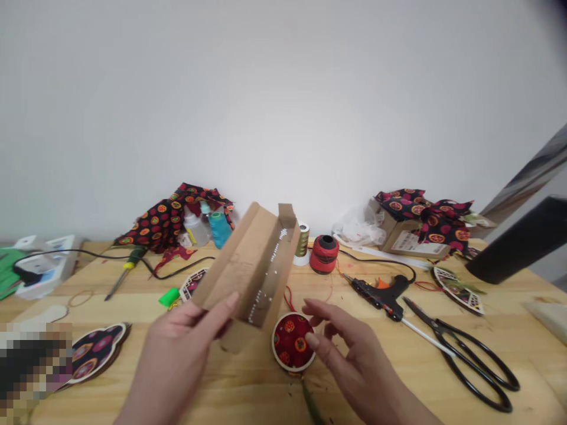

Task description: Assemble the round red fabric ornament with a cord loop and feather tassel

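A cardboard box (237, 260), without a lid and tilted, is held in my left hand (177, 348), thumb over its near edge. Small white beads (270, 274) lie in a line along its inside. Below and right of the box is a round ornament (290, 342) covered in dark red patterned fabric, with a pale rim, red cord above and a green tassel (312, 401) below. My right hand (349, 354) is at the ornament's right edge, thumb and forefinger apart, nothing visible between them. Whether the thumb touches the ornament I cannot tell.
Black scissors (465, 354) and a glue gun (381, 295) lie to the right. Red thread (325, 255) and gold thread (303, 242) stand behind. A screwdriver (124, 271), patterned fabric (159, 221) and another ornament (95, 354) are at the left.
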Available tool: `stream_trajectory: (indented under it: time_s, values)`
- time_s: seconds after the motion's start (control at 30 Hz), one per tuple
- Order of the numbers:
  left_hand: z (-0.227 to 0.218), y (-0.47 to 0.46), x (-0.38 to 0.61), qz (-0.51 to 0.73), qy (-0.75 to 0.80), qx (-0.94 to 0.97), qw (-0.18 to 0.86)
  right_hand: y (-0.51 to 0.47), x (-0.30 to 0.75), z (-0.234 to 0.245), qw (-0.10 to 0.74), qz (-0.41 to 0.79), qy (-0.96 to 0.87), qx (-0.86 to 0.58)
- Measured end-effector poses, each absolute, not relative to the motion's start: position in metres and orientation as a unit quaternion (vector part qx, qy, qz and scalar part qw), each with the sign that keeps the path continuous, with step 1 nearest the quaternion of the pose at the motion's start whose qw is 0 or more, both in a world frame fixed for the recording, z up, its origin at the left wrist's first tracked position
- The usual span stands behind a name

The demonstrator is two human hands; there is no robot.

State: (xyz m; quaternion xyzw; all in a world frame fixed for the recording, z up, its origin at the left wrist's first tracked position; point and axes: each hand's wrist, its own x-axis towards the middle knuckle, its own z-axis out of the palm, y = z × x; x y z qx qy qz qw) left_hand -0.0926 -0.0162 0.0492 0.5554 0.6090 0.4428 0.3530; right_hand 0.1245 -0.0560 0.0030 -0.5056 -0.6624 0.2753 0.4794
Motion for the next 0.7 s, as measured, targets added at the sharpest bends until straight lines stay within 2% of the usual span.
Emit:
stream_trajectory:
  time_s: [0.1,0.2,0.3,0.43,0.5,0.6,0.7]
  values:
    - [0.029,-0.033,-0.070,0.448,0.599,0.505,0.430,-0.059,0.110,0.011,0.485,0.408,-0.610,-0.476]
    - [0.013,-0.048,-0.057,0.444,0.580,0.522,0.440,-0.057,0.102,0.008,0.514,0.501,-0.528,-0.454]
    - [0.008,-0.059,-0.052,0.411,0.570,0.538,0.465,-0.054,0.100,-0.001,0.523,0.515,-0.482,-0.479]
    - [0.013,-0.058,-0.053,0.421,0.487,0.474,0.601,-0.054,0.106,-0.002,0.512,0.516,-0.488,-0.482]
    - [0.016,-0.051,-0.056,0.427,0.443,0.433,0.659,-0.056,0.110,0.001,0.492,0.514,-0.517,-0.475]
    - [0.016,-0.039,-0.064,0.371,0.415,0.362,0.747,-0.057,0.116,0.005,0.455,0.516,-0.565,-0.456]
    - [0.015,-0.034,-0.070,0.361,0.404,0.289,0.789,-0.057,0.120,0.006,0.431,0.533,-0.587,-0.430]
